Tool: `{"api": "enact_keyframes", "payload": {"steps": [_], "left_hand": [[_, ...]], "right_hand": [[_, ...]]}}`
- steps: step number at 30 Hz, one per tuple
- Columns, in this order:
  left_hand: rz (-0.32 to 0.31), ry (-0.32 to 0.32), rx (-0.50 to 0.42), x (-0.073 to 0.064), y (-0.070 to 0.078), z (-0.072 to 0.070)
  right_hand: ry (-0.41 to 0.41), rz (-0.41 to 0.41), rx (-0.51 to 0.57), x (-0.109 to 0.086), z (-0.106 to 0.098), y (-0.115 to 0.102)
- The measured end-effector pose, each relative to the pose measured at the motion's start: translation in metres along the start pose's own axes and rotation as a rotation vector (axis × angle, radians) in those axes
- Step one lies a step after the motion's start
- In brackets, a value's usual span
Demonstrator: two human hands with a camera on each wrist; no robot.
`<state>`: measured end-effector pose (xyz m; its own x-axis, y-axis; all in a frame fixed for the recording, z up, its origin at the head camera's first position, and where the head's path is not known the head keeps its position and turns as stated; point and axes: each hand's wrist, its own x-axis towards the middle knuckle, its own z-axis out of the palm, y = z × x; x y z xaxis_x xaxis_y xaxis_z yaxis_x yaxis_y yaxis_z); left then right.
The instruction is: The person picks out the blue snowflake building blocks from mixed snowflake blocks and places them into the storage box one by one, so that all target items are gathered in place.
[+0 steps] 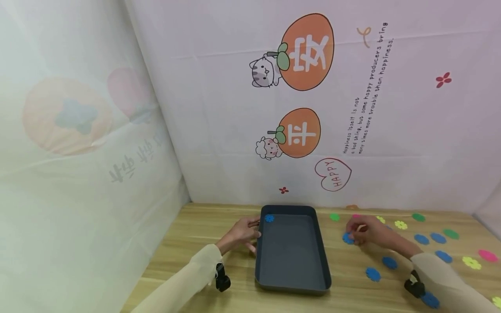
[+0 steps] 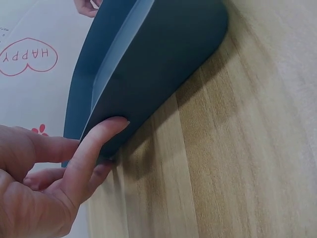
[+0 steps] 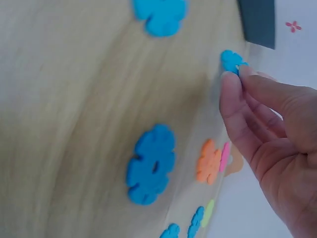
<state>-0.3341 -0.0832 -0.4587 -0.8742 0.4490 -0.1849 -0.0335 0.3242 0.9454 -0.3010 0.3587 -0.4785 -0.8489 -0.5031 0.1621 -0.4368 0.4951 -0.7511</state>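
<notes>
A dark grey rectangular tray (image 1: 291, 256) sits on the wooden table, with one blue flower-shaped piece (image 1: 269, 218) inside at its far left corner. My left hand (image 1: 242, 232) holds the tray's left wall; in the left wrist view one finger (image 2: 106, 129) lies along the outer side and others are at the rim and low corner. To the right of the tray, my right hand (image 1: 368, 230) pinches another blue flower-shaped disc (image 1: 348, 238) between thumb and fingertips. The right wrist view shows this blue disc (image 3: 232, 61) held at its edge, close over the table.
Several flower-shaped discs lie scattered on the right: blue (image 1: 373, 274), yellow (image 1: 471, 262), green (image 1: 451, 234) and pink (image 1: 488, 255). An orange one (image 3: 208, 161) shows in the right wrist view. A printed white cloth (image 1: 219, 108) hangs behind the table and along its left side.
</notes>
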Motion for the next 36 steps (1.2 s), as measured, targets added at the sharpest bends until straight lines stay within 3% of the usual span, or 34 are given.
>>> {"api": "enact_keyframes", "payload": {"steps": [7,10,19,36], "left_hand": [[-0.003,0.007,-0.006,0.000,-0.001,0.000],[-0.003,0.007,-0.009,-0.001,-0.001,0.000],[0.007,0.002,0.003,0.000,0.001,0.000],[0.016,-0.005,0.025,0.001,-0.003,-0.001]], "right_hand": [[0.032,0.082,0.068,0.012,-0.017,-0.018],[0.068,0.089,0.153,0.021,-0.022,-0.025],[0.148,0.148,0.334,0.047,-0.010,-0.053],[0.009,0.150,0.446,0.098,0.027,-0.062]]}}
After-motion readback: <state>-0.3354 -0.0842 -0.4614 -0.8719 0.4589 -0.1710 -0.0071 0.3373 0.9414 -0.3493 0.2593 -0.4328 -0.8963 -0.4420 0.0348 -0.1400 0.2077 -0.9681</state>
